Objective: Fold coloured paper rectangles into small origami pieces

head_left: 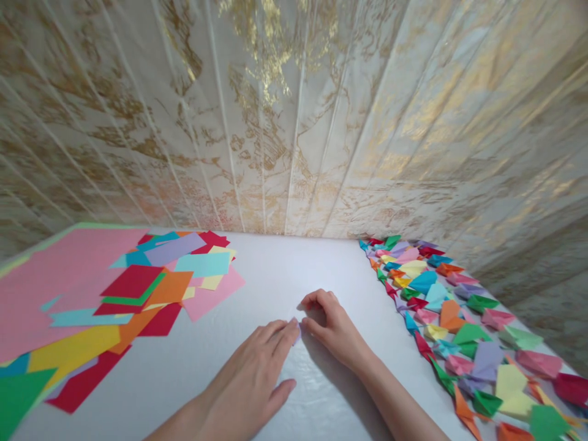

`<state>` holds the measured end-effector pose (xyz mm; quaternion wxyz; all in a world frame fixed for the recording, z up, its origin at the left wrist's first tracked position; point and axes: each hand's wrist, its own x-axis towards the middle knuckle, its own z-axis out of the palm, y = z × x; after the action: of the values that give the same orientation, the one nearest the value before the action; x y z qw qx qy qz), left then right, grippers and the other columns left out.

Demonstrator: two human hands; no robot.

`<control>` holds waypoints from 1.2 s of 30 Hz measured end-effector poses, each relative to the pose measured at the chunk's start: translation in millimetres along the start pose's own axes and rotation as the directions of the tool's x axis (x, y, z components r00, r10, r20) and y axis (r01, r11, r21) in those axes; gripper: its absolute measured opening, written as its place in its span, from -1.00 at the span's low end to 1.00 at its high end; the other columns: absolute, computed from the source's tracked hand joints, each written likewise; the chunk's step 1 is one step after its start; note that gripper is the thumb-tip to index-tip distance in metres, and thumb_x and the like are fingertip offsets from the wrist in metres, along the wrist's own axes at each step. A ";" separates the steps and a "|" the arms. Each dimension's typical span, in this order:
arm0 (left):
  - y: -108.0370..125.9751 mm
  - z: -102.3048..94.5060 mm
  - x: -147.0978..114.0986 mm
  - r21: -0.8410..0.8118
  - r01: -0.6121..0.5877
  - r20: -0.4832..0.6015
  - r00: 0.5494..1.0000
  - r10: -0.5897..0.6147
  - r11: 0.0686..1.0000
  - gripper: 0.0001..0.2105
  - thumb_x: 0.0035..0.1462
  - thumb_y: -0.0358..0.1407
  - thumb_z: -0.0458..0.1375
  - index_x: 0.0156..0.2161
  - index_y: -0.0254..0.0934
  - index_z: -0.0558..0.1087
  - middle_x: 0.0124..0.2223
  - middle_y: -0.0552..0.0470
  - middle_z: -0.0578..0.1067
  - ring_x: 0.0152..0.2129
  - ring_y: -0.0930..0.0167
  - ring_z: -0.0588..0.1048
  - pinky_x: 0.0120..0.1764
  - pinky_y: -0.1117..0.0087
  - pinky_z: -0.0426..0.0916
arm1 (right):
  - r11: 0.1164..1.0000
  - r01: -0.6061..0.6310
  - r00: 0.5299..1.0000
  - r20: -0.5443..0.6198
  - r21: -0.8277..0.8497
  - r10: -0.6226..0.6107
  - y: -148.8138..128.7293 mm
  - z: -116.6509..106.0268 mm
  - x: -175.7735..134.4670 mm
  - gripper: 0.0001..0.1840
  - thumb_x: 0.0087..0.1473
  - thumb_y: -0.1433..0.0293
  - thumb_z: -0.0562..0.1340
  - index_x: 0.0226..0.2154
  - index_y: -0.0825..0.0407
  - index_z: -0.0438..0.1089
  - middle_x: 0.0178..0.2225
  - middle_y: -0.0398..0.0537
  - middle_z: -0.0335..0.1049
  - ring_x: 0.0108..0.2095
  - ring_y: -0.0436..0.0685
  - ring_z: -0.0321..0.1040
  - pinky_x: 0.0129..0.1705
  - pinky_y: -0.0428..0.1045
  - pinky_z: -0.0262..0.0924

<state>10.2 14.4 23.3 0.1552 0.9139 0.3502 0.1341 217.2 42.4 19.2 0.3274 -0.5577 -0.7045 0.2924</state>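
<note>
A small piece of folded lilac paper (297, 334) lies on the white table, mostly covered by my fingers. My left hand (261, 358) lies over it, palm down, fingers stretched out and pressing on it, thumb held away to the side. Just right of the paper is my right hand (331, 327), its fingers curved and a gap between thumb and forefinger. Its thumb tip comes close to the paper's edge; whether it touches cannot be made out. Nothing shows between the right fingers.
Loose coloured sheets, among them a red sheet (133, 283) and a large pink sheet (55, 275), spread over the table (285, 263) on the left. Rows of folded paper pieces (471, 334) in many colours cover the right side. A pleated, gold-patterned curtain (275, 122) hangs behind.
</note>
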 end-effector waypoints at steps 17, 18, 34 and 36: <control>6.9 9.1 4.4 0.190 0.068 -0.034 0.997 -0.063 0.979 -0.58 0.11 -0.50 0.16 0.11 -0.29 0.33 0.09 -0.14 0.47 -0.03 0.16 0.45 0.02 0.13 0.35 | 0.946 0.274 0.962 0.070 -0.175 -0.266 -13.5 8.5 -33.4 -0.71 0.10 0.68 0.20 -0.26 -0.01 0.45 -0.21 -0.05 0.44 -0.18 0.17 0.28 -0.14 0.07 0.26; 2.8 6.4 4.9 0.156 0.070 -0.028 0.997 -0.066 0.985 -0.61 0.11 -0.52 0.17 0.06 -0.28 0.37 0.06 -0.10 0.48 -0.07 0.19 0.45 0.00 0.16 0.36 | 0.931 0.304 0.953 0.085 -0.203 -0.292 -12.7 9.0 -34.3 -0.72 0.13 0.67 0.20 -0.26 -0.02 0.46 -0.22 -0.06 0.46 -0.19 0.16 0.29 -0.16 0.06 0.25; -54.5 -19.1 27.2 0.064 -0.446 -0.117 0.885 0.451 0.892 -0.94 0.30 -0.41 0.14 -0.18 -0.24 0.46 -0.18 0.06 0.57 -0.19 0.35 0.38 -0.12 0.33 0.26 | 0.772 0.525 0.850 0.264 -0.359 -0.456 -9.6 1.3 -42.5 -0.66 0.25 0.58 0.13 0.04 0.03 0.38 -0.02 0.03 0.49 -0.09 0.21 0.33 -0.08 0.10 0.26; -54.7 -19.4 27.8 0.081 -0.459 -0.119 0.877 0.466 0.885 -0.91 0.32 -0.41 0.12 -0.19 -0.24 0.48 -0.19 0.05 0.57 -0.20 0.36 0.39 -0.14 0.34 0.27 | 0.790 0.514 0.856 0.263 -0.336 -0.445 -9.9 0.5 -42.4 -0.64 0.26 0.57 0.12 0.06 -0.01 0.37 -0.02 0.01 0.49 -0.09 0.20 0.33 -0.08 0.10 0.26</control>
<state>-9.4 75.7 24.1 0.0718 0.9635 0.1349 0.2197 217.8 -1.1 20.9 0.2107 -0.3872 -0.8923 0.0979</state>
